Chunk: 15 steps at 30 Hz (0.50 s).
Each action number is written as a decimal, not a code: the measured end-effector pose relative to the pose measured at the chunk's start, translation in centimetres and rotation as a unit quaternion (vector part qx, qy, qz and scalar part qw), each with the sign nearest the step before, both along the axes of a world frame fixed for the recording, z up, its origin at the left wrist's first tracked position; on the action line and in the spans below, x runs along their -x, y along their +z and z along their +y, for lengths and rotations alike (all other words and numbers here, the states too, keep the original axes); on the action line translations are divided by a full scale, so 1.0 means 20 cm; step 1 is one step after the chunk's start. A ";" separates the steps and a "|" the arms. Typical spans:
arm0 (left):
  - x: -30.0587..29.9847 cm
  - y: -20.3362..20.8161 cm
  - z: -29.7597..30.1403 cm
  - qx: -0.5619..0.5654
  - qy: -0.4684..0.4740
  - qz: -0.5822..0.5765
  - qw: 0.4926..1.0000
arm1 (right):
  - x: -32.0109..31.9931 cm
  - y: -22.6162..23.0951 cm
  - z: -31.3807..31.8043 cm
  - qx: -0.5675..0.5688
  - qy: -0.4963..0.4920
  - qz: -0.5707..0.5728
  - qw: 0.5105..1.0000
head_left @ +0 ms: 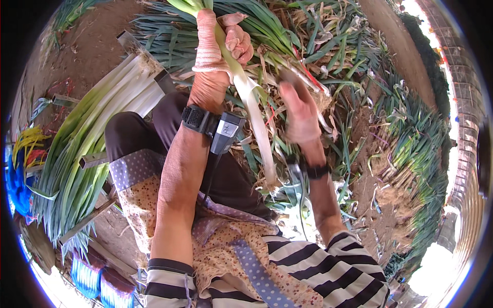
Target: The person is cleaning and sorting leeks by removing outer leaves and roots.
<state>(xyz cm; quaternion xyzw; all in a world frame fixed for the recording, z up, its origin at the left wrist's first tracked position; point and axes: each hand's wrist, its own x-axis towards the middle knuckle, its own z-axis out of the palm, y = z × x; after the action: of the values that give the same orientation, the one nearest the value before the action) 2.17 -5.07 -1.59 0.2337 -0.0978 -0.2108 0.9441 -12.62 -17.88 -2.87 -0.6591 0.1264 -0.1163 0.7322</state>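
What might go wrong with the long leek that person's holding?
The leek might slip or bend, since the left grip holds its upper part while the root end is not held. The right grip, blurred close beside it, might knock it and break the pale stalk.

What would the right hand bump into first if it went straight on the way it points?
Probably the leek-like stalks lying beyond the blurred right hand, though depth is unclear and it might pass above them.
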 end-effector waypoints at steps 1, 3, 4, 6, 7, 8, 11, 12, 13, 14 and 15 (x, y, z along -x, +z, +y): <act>0.00 -0.01 -0.01 0.028 -0.023 0.003 0.999 | -0.07 0.02 0.04 -0.008 -0.005 0.010 1.000; -0.01 -0.02 0.00 0.052 -0.040 0.003 0.998 | -0.14 0.01 0.10 -0.095 0.065 0.039 0.993; -0.02 -0.03 0.01 0.063 -0.048 0.003 0.997 | -0.17 0.00 0.11 -0.178 0.133 0.068 0.973; -0.04 -0.04 0.01 0.077 -0.058 0.006 0.995 | -0.11 -0.15 0.02 -0.146 0.142 0.145 0.968; -0.06 -0.04 0.02 0.076 -0.059 0.014 0.995 | -0.03 -0.24 0.00 -0.020 0.133 0.117 0.984; -0.06 -0.04 0.03 0.076 -0.061 0.023 0.995 | 0.05 -0.28 0.00 0.107 0.120 0.087 0.983; -0.08 0.03 0.12 0.015 0.000 0.002 1.000 | 0.28 -0.20 0.08 0.017 0.073 0.168 0.983; -0.09 0.03 0.11 0.020 0.022 -0.003 1.000 | 0.35 -0.13 0.09 -0.044 0.046 0.266 0.962; -0.09 0.03 0.10 0.028 0.038 0.012 0.999 | 0.44 -0.20 0.08 -0.062 0.000 0.252 0.966; -0.11 0.01 0.11 0.026 0.040 0.014 0.999 | 0.50 -0.21 0.10 -0.063 0.003 0.254 0.965; -0.15 -0.01 0.13 0.026 0.065 -0.016 0.997 | 0.56 -0.20 0.11 -0.085 -0.035 0.274 0.957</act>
<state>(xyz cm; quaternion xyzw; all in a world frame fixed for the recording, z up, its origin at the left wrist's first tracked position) 5.19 -2.49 -1.85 0.2180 -0.1025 -0.1426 0.9600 -23.83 -15.69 -6.96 -0.5960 0.3545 0.0549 0.7184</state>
